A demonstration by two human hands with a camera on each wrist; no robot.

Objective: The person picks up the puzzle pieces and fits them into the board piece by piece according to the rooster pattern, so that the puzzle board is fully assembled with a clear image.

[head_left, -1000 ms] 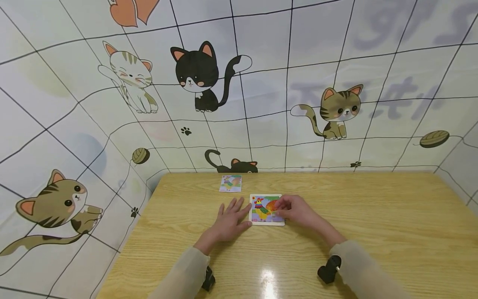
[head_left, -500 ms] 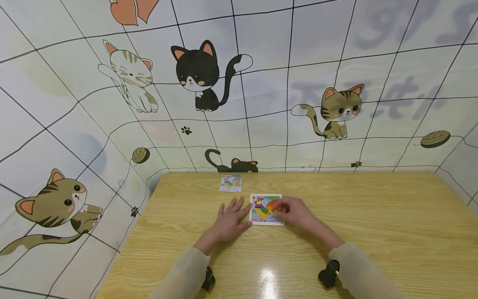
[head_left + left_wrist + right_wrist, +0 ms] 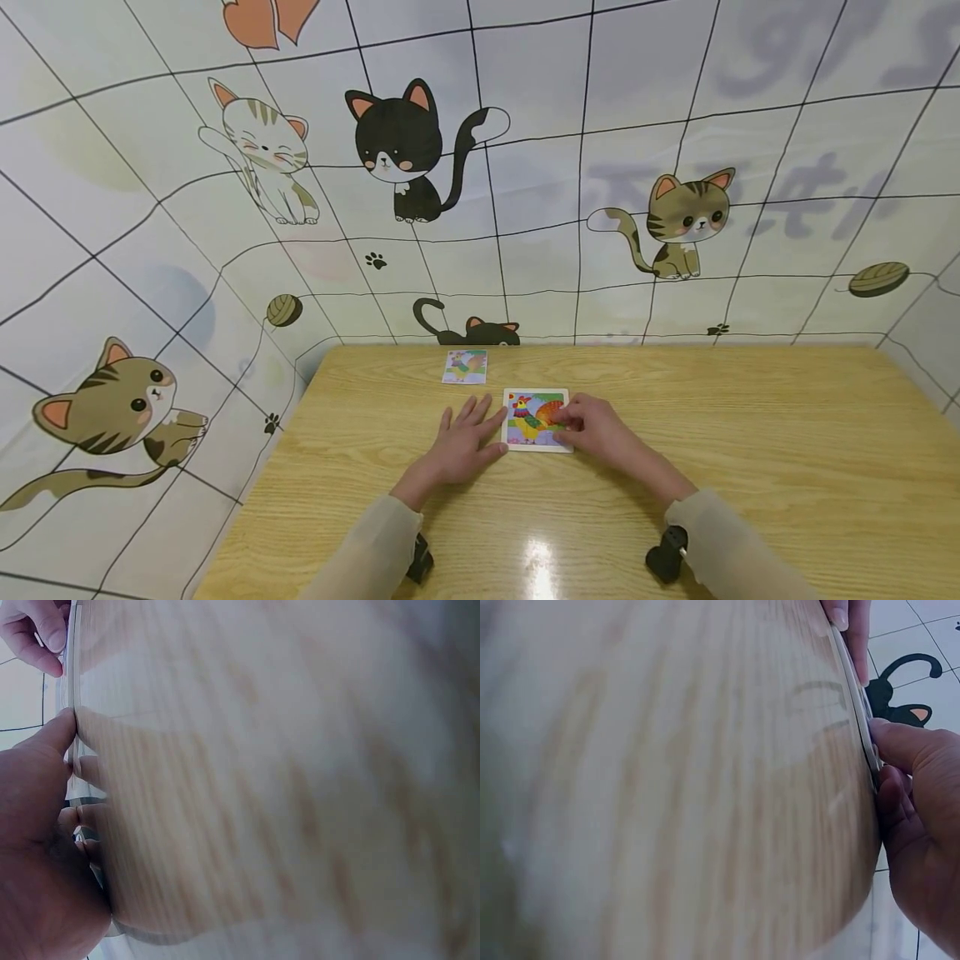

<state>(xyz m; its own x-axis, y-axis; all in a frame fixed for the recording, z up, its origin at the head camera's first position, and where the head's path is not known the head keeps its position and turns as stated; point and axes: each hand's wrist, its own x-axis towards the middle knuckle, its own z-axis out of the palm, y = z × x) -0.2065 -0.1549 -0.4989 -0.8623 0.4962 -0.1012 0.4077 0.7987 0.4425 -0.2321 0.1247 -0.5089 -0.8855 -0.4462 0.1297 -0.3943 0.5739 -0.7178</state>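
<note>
A small jigsaw puzzle board [image 3: 528, 448] with a white border and a colourful rooster picture lies flat on the wooden table. My left hand [image 3: 467, 446] rests on the table at its left side, fingers spread, with thumb and index fingertip touching the border. From the right, my right hand [image 3: 596, 427] reaches over the board's edge. Its thumb and index finger pinch a puzzle piece at the lower right of the picture, by the rooster's tail; the fingers mostly hide this piece. In the right wrist view the right thumb [image 3: 904, 742] touches the board and the other fingers are curled.
A square card [image 3: 465, 367] with a paler picture of the same rooster lies behind the board, to the left. The wooden table [image 3: 750, 433] ends at a wall covering [image 3: 540, 183] printed with cats and grid lines.
The white gap by my right fingertips, seen a second ago, no longer shows in the picture. My right thumb and fingers have shifted slightly; the left hand and the board stay put.
</note>
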